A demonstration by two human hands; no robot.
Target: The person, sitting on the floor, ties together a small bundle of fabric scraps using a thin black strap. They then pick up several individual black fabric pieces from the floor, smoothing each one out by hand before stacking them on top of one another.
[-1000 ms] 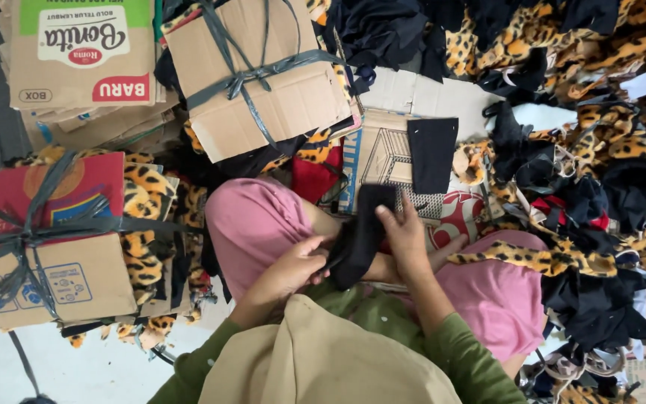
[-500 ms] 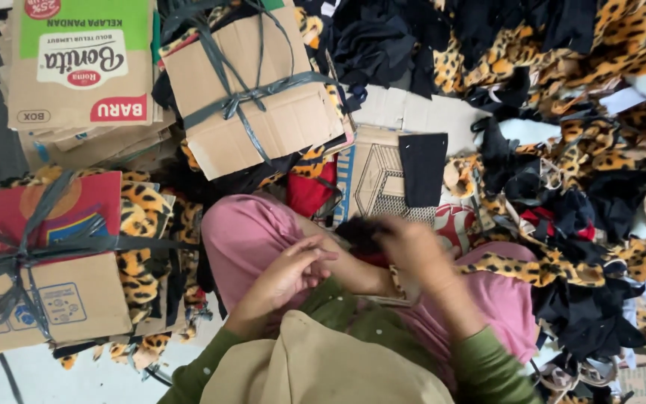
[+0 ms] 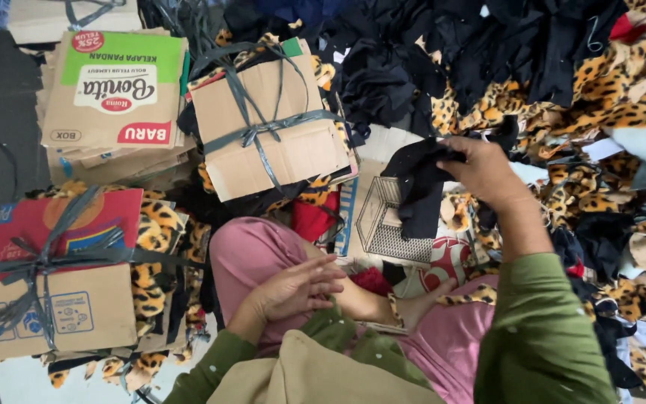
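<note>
1. The black cloth piece (image 3: 420, 183) hangs from your right hand (image 3: 487, 173), pinched at its top edge, with its lower part draping down over the flattened cardboard sheet (image 3: 386, 221) that carries a printed basket picture.
2. Your right hand is stretched forward, away from your body, with fingers and thumb closed on the cloth; the green sleeve (image 3: 543, 329) runs back toward you.
3. Your left hand (image 3: 297, 288) rests close to your body on the pink-clad knee (image 3: 252, 251), holding nothing, fingers loosely extended and slightly apart, pointing toward the right.
4. Between the two hands, just below the hanging cloth, a red fabric scrap (image 3: 371, 280) lies beside a bare foot (image 3: 424, 299).
5. Beyond and to the right of your right hand spreads a heap of leopard-print fabric (image 3: 622, 90) mixed with black cloth scraps (image 3: 390, 75).
6. To the left of the right hand, further out than the left hand, sits a cardboard bundle tied with grey strapping (image 3: 271, 123), with leopard pieces sandwiched under it.
7. Further left lies a stack of flattened cartons with a green and white top (image 3: 110, 97).
8. Left of your left hand, another tied bundle with a red printed cover (image 3: 57, 269) holds more leopard-print pieces along its edge.
</note>
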